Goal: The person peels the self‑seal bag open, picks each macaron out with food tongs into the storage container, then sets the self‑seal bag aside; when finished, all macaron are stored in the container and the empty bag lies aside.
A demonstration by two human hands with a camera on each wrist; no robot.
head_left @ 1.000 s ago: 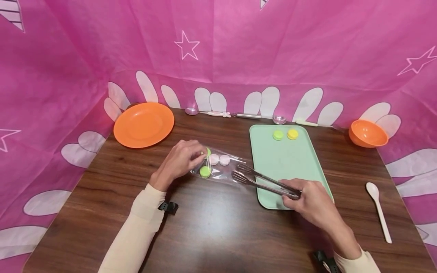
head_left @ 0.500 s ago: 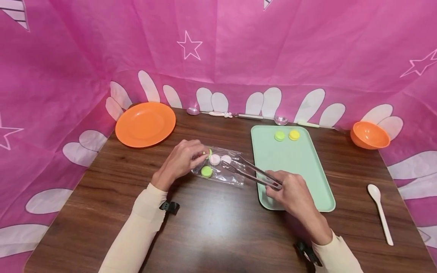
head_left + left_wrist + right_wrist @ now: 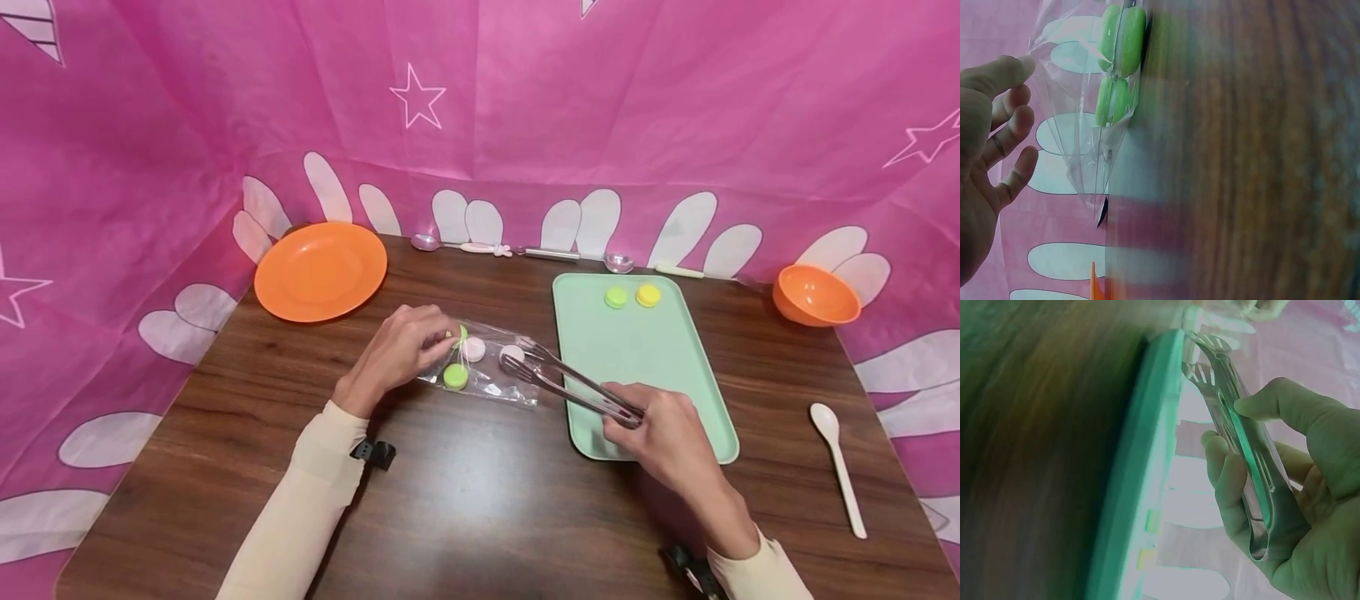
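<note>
Pink macaron [image 3: 513, 352] within outline of clear plastic bag [image 3: 491, 390], toward its right end, flat on dark wood table [image 3: 450, 533]. Steel tongs [image 3: 1257, 462] reaching in from right, slotted tips one on each side of this macaron in head view; arms slightly apart. Cannot tell whether tips press on macaron, or whether above or below film. Tongs gripped in right hand [image 3: 667, 433], thumb on one arm, fingers curled round the other. Further left in bag: second pink macaron [image 3: 473, 349], lower green macaron [image 3: 455, 377], and upper green macaron [image 3: 460, 335], partly hidden behind fingers. Left hand [image 3: 405, 346] at bag's left end, film pinched and drawn up in a peak at fingertips; remaining fingers loosely bent in left wrist view. Just right of bag, partly beneath tongs and right hand: pale green tray [image 3: 626, 346], with light green macaron [image 3: 616, 297] and yellow macaron [image 3: 648, 295] side by side near its far edge. Farther out: orange plate [image 3: 321, 272] at far left corner, orange bowl [image 3: 816, 296] at far right corner, white spoon [image 3: 838, 471] near right edge.
</note>
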